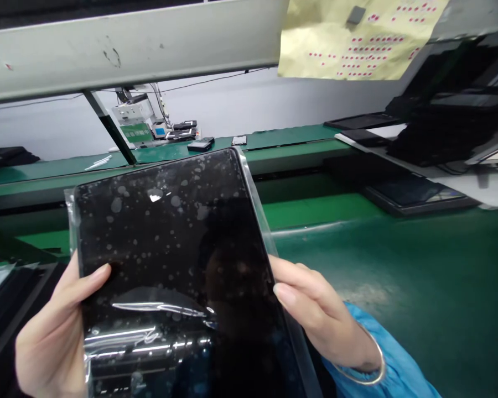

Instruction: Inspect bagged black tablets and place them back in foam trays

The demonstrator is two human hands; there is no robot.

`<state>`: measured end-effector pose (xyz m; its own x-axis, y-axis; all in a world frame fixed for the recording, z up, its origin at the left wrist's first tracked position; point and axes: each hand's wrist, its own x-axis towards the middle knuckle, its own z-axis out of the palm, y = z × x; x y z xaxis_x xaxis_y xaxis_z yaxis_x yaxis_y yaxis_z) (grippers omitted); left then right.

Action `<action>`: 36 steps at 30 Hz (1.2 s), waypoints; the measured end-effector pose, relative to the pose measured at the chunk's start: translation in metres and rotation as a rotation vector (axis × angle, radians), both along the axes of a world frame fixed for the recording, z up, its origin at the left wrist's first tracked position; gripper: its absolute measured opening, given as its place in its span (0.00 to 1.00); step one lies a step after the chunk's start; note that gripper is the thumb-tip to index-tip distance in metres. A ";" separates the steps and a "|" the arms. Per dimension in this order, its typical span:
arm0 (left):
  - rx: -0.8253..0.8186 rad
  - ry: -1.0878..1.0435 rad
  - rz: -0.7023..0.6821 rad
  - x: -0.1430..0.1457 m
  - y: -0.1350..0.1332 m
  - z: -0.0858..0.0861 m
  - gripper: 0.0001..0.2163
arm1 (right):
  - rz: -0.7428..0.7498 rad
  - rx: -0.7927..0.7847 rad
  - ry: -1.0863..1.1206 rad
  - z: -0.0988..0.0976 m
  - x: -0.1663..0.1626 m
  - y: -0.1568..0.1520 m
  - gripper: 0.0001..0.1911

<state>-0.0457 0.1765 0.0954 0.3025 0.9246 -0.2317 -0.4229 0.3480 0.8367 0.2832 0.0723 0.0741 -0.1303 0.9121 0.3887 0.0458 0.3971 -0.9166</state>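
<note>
A: What fills the middle of the frame?

B: A black tablet (170, 260) in a clear plastic bag (260, 213), held up tilted with its top leaning right. The glass is speckled with pale spots, and the bag wrinkles and glints across the lower part.

A: And the hands?

B: The left hand (52, 337) is at the lower left, its grip pinching the tablet's left edge, thumb pressed on the front glass. The right hand (319, 309) is at the lower right, its grip closed on the right edge, fingers lying along the bag there. A thin bangle (367, 376) circles that wrist, above a blue sleeve (392, 365).

A: What lies behind?

B: A green tabletop (419, 276) covers the right half. At the right of the frame another dark tablet (419, 196) lies flat on it, with more dark screens (444, 127) stacked beyond, in the upper right. In the top right a yellow sheet (357, 41) with rows of small red dots hangs from a grey beam (128, 44). Small devices (182, 130) sit far back at upper centre, too small to make out.
</note>
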 end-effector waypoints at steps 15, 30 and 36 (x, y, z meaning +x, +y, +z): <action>-0.085 -0.036 0.444 0.087 -0.028 0.039 0.33 | -0.005 -0.027 0.061 0.002 -0.001 -0.001 0.19; 0.051 -0.286 0.197 0.075 -0.016 0.022 0.37 | 0.039 0.034 0.023 0.003 0.003 -0.004 0.22; 0.086 -0.381 -0.159 0.052 -0.002 0.004 0.32 | 0.017 0.030 0.012 0.005 0.003 -0.005 0.22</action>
